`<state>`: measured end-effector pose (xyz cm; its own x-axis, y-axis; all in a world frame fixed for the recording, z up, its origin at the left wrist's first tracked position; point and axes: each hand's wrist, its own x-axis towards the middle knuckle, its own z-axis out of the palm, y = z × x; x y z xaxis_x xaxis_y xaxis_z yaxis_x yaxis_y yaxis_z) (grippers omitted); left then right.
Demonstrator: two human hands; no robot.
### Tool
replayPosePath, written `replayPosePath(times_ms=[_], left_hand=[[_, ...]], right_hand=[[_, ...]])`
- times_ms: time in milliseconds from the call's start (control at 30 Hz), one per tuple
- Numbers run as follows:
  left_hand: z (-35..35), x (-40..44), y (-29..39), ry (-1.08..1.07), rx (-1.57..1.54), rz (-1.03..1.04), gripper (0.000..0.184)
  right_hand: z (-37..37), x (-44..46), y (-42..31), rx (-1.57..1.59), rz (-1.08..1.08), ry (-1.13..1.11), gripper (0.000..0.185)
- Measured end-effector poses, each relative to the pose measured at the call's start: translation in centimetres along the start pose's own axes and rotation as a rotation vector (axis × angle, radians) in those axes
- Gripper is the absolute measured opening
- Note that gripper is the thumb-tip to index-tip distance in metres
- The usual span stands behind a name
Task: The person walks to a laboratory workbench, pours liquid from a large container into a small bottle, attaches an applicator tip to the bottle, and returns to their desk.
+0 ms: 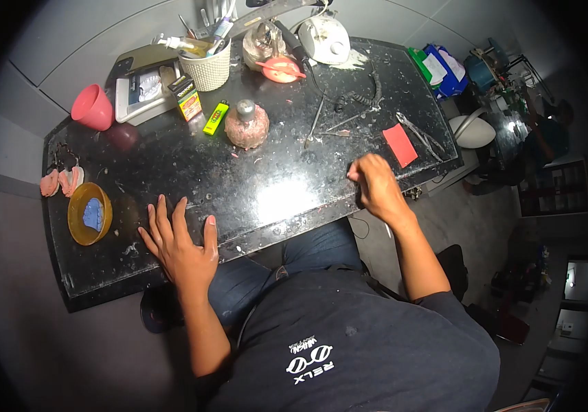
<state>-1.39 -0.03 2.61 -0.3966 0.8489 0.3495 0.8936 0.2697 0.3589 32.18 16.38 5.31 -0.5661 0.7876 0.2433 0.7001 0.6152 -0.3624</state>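
Note:
My left hand (183, 244) lies flat near the front edge of the black table (170, 165), fingers spread, holding nothing. To its left stands a yellow-brown bowl (105, 232) with a blue dental cast (93, 214) inside. My right hand (378, 187) is closed at the table's front edge, fingers curled; whatever they might hold is hidden. Just beyond it lies a flat red sheet (400, 145), perhaps wax, beside a metal plier-like tool (421, 134). Thin metal hand tools (316, 118) rest farther back. A metal-capped burner (246, 130) coated in pink residue stands mid-table.
Along the back are a pink cup (93, 108), a white tray (144, 110), a small box (185, 99), a green lighter (216, 118), a woven holder (206, 72) and a white device (323, 40) with a coiled cord. Pink-based dental models (71, 180) sit far left. Another person (545, 134) is at right.

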Motion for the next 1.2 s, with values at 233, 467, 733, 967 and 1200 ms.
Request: replayPosePath(times_ms=[233, 467, 733, 967, 1200], left_hand=[[-0.2, -0.1, 0.0, 0.002, -0.007, -0.004, 0.053], [-0.2, -0.1, 0.0, -0.005, -0.016, -0.016, 0.053], [-0.3, 0.0, 0.0, -0.009, -0.024, -0.015, 0.054], [-0.4, 0.0, 0.0, -0.010, -0.011, -0.031, 0.054], [-0.5, -0.1, -0.1, 0.009, -0.056, -0.038, 0.052]], right_hand=[[-0.1, 6.3, 3.1, 0.066, 0.030, 0.249, 0.009], [0.1, 7.6, 2.7, 0.178, 0.122, 0.060, 0.009], [-0.2, 7.9, 3.5, 0.333, 0.128, -0.015, 0.006], [-1.9, 14.9, -1.6, 0.482, 0.015, 0.153, 0.009], [-0.7, 19.6, -4.5, 0.090, -0.322, 0.309, 0.023]])
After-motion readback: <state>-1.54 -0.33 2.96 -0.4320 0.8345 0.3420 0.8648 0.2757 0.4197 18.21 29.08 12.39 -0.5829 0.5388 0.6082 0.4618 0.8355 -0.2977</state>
